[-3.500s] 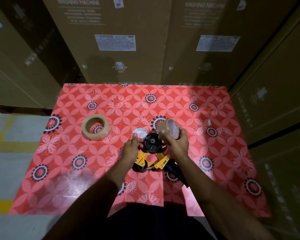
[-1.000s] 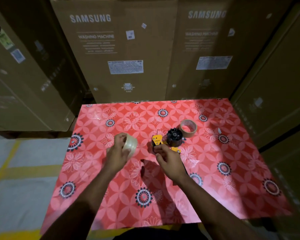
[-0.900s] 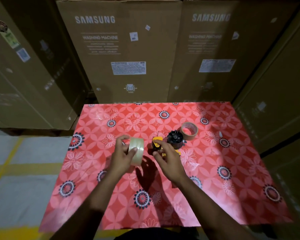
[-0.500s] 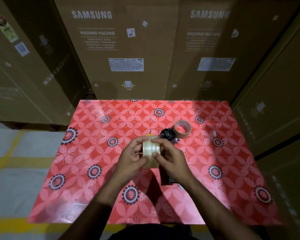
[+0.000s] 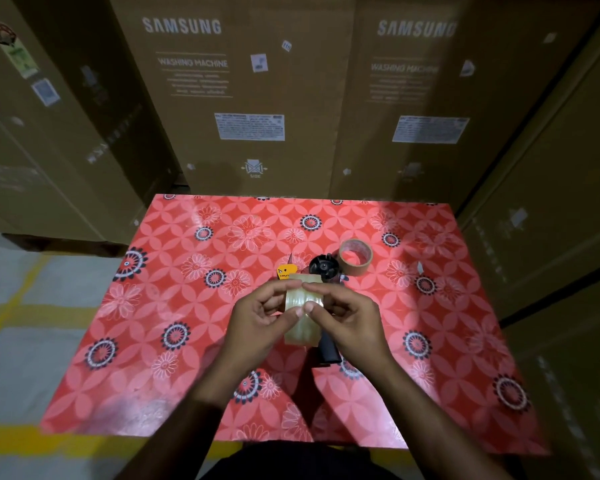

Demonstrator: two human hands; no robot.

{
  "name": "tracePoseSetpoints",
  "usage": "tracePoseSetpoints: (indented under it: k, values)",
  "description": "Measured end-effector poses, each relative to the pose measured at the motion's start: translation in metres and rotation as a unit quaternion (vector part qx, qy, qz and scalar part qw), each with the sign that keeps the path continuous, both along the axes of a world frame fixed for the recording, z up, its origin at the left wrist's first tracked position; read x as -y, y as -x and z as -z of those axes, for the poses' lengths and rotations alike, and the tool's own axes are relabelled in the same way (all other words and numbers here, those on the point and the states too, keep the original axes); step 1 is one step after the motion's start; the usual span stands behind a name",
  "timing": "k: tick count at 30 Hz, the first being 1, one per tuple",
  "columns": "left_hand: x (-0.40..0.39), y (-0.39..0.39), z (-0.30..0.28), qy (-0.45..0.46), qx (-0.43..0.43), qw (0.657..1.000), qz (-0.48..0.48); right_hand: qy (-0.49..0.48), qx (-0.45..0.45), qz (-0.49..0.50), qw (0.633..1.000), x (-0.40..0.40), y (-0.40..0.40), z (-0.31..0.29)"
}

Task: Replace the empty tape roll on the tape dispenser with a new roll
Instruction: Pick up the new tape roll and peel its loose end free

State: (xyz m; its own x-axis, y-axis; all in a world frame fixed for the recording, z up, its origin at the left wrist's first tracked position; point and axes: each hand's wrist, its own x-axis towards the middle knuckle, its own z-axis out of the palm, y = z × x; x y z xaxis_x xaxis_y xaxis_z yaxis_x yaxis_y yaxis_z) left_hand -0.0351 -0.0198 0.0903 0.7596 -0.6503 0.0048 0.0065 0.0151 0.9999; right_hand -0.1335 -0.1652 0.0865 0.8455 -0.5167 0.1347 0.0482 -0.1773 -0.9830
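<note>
A new roll of clear tape (image 5: 302,317) is held upright above the table between both hands. My left hand (image 5: 257,317) grips its left side and my right hand (image 5: 347,318) grips its right side, with both thumbs and forefingers pinching near the top of the roll. Behind and under the roll lies the tape dispenser (image 5: 321,268), with a black hub, a yellow plate and a black handle (image 5: 328,351) showing below my right hand. The empty brown cardboard core (image 5: 355,257) lies flat just right of the dispenser hub.
The red flowered table (image 5: 194,341) stands against tall Samsung washing machine cartons (image 5: 236,98) at the back and right. A grey floor with yellow lines (image 5: 21,306) lies to the left.
The empty core went from my right hand to the table by the dispenser. My left hand picked up the new roll and brought it to the middle, where my right hand joined it.
</note>
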Motion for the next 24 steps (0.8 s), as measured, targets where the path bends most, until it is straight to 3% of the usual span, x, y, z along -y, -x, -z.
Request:
tracePoseSetpoints:
  k: [5, 11, 18, 24]
  values:
    - [0.0, 0.001, 0.001, 0.02, 0.015, 0.999, -0.027, -0.033, -0.002, 0.011, 0.999, -0.002, 0.003, -0.008]
    - [0.002, 0.006, -0.003, 0.047, 0.006, 0.998, -0.03, -0.046, -0.003, -0.059, 0.997, 0.003, 0.011, -0.017]
    - [-0.002, 0.008, -0.006, 0.025, 0.024, 0.999, 0.027, -0.02, -0.009, 0.009, 1.0, 0.007, 0.007, -0.014]
    - [-0.003, 0.002, -0.008, 0.007, 0.041, 0.999, -0.001, -0.022, -0.014, 0.005, 1.0, 0.002, 0.011, -0.016]
